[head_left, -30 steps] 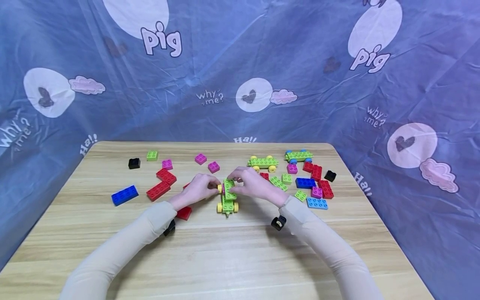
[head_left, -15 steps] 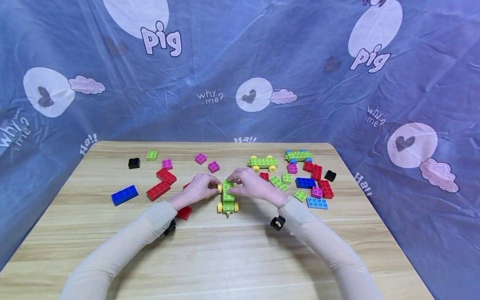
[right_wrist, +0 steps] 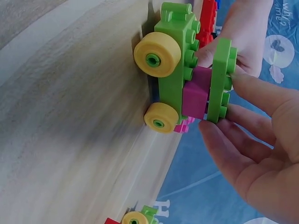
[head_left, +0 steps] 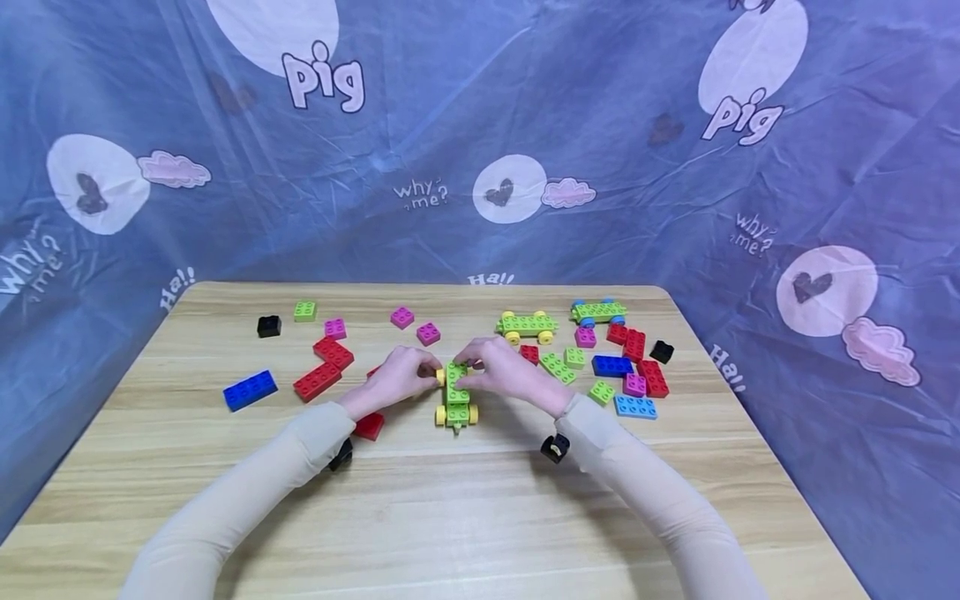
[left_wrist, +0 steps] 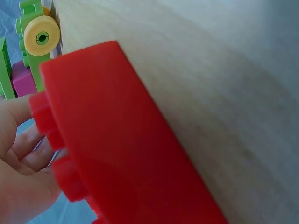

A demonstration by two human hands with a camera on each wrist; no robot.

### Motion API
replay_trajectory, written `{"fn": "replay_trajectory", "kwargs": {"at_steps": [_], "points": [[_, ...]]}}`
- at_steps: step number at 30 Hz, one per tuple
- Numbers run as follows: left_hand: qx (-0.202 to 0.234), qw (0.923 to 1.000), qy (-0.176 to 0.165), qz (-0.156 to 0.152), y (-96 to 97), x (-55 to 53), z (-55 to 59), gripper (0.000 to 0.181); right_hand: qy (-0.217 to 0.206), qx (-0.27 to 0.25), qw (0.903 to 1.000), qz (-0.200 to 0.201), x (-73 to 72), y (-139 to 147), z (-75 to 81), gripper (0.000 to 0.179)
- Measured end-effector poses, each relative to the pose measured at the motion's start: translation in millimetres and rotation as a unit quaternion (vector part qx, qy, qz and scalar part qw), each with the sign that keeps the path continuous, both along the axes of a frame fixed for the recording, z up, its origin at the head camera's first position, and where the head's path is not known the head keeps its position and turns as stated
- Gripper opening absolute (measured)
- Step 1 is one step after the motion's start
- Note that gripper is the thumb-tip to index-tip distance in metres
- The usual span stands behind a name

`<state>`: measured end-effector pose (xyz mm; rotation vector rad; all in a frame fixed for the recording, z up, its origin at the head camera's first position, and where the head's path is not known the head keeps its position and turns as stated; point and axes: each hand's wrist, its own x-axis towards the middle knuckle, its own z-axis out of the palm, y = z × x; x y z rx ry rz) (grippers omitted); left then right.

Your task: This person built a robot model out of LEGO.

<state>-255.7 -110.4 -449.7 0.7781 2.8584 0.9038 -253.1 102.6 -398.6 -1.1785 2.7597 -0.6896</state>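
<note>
A green wheeled toy car base [head_left: 456,414] with yellow wheels stands in the middle of the table. On its studs sits a magenta brick [right_wrist: 195,93], visible in the right wrist view. A thin green building plate [right_wrist: 218,84] lies over that brick, roughly parallel to the base. My right hand [head_left: 504,368] pinches this plate between thumb and fingers from the right. On the other side, my left hand [head_left: 399,375] holds the base at its far-left yellow wheel [head_left: 440,377]; its fingertips are partly hidden. A red brick [left_wrist: 107,121] fills much of the left wrist view.
Left of the hands lie red bricks [head_left: 317,381], a blue brick [head_left: 250,390] and a black brick [head_left: 268,326]. Two more wheeled bases, one yellow-wheeled [head_left: 527,325] and one blue-wheeled [head_left: 597,312], stand at the back right. Several mixed bricks, including a light blue one [head_left: 636,406], lie at the right.
The right hand has shifted the green plate slightly left and straightened it, so it lines up with the base and covers the magenta brick from above. The left hand has stayed in place.
</note>
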Motion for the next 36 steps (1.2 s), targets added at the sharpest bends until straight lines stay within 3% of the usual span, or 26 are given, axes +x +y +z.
{"fn": "replay_trajectory", "kwargs": {"at_steps": [7, 18, 28, 36], "points": [[-0.001, 1.0, 0.003, 0.0, 0.8, -0.1, 0.7, 0.021, -0.01, 0.017, 0.9998, 0.003, -3.8, -0.4, 2.4, 0.037], [-0.005, 1.0, 0.008, 0.001, 1.4, -0.1, 0.9, 0.021, 0.035, 0.025, 0.999, 0.016, 0.0, -3.6, 4.5, 0.033], [-0.002, 1.0, 0.005, 0.0, 2.3, -0.3, 1.3, 0.021, 0.044, 0.017, 0.9986, 0.024, 1.4, -2.2, 4.6, 0.032], [0.0, 1.0, 0.004, -0.002, 1.5, 0.2, 1.5, 0.021, 0.013, -0.002, 0.9998, 0.015, 0.9, -1.4, -3.0, 0.032]]}}
